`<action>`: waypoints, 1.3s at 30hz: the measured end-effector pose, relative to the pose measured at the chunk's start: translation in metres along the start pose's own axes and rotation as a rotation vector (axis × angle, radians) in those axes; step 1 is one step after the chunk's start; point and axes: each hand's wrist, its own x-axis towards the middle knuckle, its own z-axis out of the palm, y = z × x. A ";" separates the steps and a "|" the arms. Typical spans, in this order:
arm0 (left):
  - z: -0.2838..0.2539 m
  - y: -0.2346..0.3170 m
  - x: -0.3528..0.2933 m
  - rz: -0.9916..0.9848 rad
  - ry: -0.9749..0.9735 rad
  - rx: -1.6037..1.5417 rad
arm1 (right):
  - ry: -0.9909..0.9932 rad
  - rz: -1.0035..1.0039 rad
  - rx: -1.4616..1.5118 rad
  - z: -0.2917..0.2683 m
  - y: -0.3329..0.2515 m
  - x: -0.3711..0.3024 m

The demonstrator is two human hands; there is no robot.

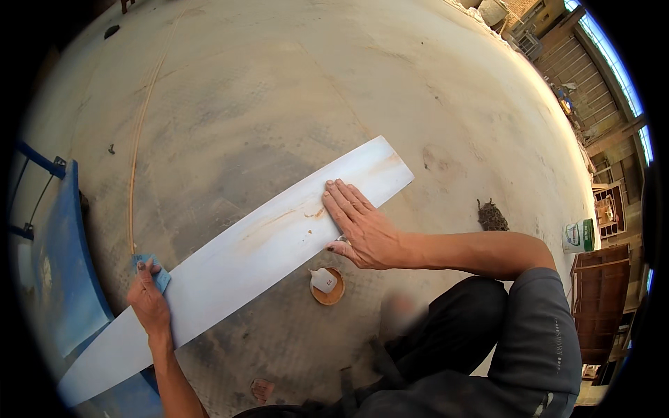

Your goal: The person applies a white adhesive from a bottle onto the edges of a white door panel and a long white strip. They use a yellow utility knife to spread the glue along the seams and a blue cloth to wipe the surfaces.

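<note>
A long white board [230, 247] slants across the view from lower left to upper right, with tan smears and small brown flakes on its far half. My right hand [359, 226] lies on that half, fingers stretched out and the palm toward the surface. At the board's left part, my left hand [148, 299] is closed on a blue folded sheet [162, 280], which looks like sandpaper. The sheet is at the board's far edge; whether it touches the board I cannot tell. Below the board's near edge, a white container [323, 280] sits in a small round tan dish [334, 294].
A blue panel with a metal frame [66, 258] stands at left, partly under the board. On the concrete floor [265, 83] lie a dark clump [492, 216] and a reddish scrap [261, 390]. A white and green bucket [578, 237] stands far right, near brown wooden furniture [601, 292].
</note>
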 end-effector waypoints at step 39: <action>0.000 -0.004 0.003 -0.098 -0.034 -0.007 | 0.216 0.484 -0.070 0.009 0.099 -0.043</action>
